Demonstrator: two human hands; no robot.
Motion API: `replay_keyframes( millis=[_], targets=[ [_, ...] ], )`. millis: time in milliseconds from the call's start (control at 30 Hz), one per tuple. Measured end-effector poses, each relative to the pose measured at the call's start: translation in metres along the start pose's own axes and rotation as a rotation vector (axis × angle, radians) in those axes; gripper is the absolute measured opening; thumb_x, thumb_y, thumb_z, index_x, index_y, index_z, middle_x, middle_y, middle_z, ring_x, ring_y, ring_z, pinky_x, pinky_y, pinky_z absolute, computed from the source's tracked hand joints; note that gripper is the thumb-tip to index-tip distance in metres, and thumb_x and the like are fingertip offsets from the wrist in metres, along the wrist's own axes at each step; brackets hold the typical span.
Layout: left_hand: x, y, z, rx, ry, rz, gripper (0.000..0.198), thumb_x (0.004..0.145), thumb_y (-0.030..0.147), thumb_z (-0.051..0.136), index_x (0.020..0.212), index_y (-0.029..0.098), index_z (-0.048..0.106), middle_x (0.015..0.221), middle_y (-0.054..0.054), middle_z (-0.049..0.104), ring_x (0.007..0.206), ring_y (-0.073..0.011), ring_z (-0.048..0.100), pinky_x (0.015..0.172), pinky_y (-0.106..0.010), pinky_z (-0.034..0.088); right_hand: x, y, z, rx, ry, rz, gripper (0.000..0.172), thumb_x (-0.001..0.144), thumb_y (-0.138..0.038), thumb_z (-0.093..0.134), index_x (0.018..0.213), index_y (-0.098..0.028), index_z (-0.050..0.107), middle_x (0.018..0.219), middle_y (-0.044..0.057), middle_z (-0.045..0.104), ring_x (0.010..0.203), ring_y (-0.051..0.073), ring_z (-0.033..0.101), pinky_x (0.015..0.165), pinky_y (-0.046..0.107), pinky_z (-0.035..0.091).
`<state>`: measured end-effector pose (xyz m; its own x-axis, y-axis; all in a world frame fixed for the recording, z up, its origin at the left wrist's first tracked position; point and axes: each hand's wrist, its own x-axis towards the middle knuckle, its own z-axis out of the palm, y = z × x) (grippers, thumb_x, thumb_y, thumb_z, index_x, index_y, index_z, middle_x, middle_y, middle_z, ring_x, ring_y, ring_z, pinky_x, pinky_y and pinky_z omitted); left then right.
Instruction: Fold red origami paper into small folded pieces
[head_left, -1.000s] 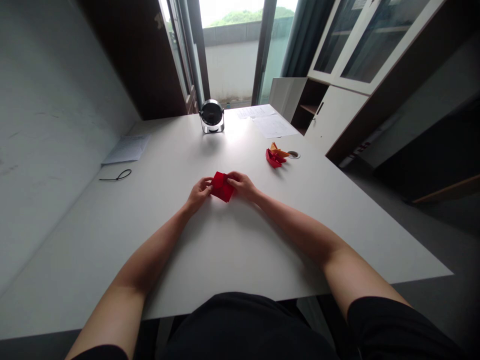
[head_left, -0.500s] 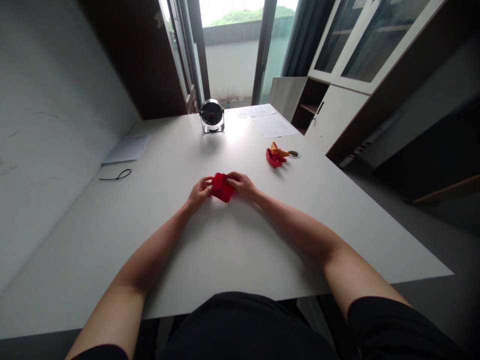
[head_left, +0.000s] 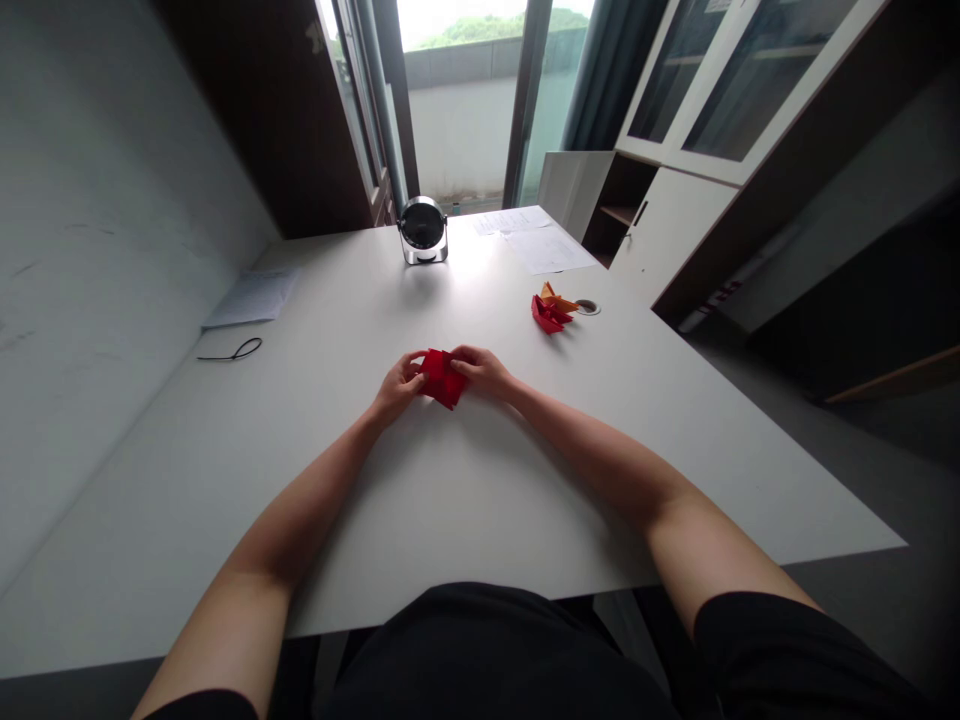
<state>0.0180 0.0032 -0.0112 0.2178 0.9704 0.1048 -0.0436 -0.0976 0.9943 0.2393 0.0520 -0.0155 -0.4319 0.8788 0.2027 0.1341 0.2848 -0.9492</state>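
Between my two hands is a small folded piece of red paper (head_left: 444,382), held just over the white table (head_left: 450,500). My left hand (head_left: 399,386) pinches its left edge between thumb and fingers. On the opposite side, my right hand (head_left: 484,371) grips the upper right part, its thumb lying on top of the paper. The folds show as darker red areas; their exact shape is too small to make out. Farther off to the right stand folded paper figures, one red (head_left: 550,316) and one orange (head_left: 553,298), close together.
A small round fan (head_left: 423,228) in a metal stand is at the far middle. Printed sheets (head_left: 551,250) lie at the far right, more papers (head_left: 251,297) by the left wall. A black cable tie (head_left: 236,351) rests at left, and a round cable hole (head_left: 589,308) sits beside the figures.
The red paper has shifted and tilted slightly between my fingers, its lower corner a little farther left. Both hands keep their grip in nearly the same place.
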Motion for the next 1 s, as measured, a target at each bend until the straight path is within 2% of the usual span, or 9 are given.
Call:
replay_keyframes(
  millis=[167,500,1000],
  targets=[
    [0.0001,-0.0020,-0.0004,0.023,-0.017,-0.005,0.058,0.083,0.040,0.070,0.133,0.018,0.051,0.103,-0.009,0.072,0.086,-0.0204,0.069,0.071,-0.030,0.058,-0.0001,0.0003,-0.0006,-0.032,-0.016,-0.009,0.029,0.084,-0.041,0.060,0.100,-0.018,0.069,0.089,0.002,0.072,0.076,0.014,0.060,0.069,0.024,0.047],
    [-0.0008,0.0014,0.0005,0.217,-0.030,0.066,0.038,0.085,0.036,0.064,0.117,0.016,0.065,0.105,-0.007,0.072,0.095,-0.0208,0.066,0.084,-0.031,0.053,0.0007,0.0041,-0.0010,-0.103,-0.019,-0.014,0.030,0.083,-0.039,0.060,0.102,-0.017,0.070,0.089,0.002,0.072,0.077,0.014,0.060,0.071,0.025,0.047],
    [-0.0035,0.0058,0.0022,0.369,-0.027,0.078,0.028,0.085,0.032,0.058,0.106,0.017,0.069,0.091,-0.003,0.070,0.084,-0.0186,0.062,0.073,-0.028,0.050,-0.0027,-0.0027,-0.0004,-0.213,-0.041,-0.044,0.029,0.084,-0.037,0.060,0.104,-0.019,0.070,0.085,0.000,0.070,0.075,0.013,0.058,0.069,0.024,0.044]
  ],
)
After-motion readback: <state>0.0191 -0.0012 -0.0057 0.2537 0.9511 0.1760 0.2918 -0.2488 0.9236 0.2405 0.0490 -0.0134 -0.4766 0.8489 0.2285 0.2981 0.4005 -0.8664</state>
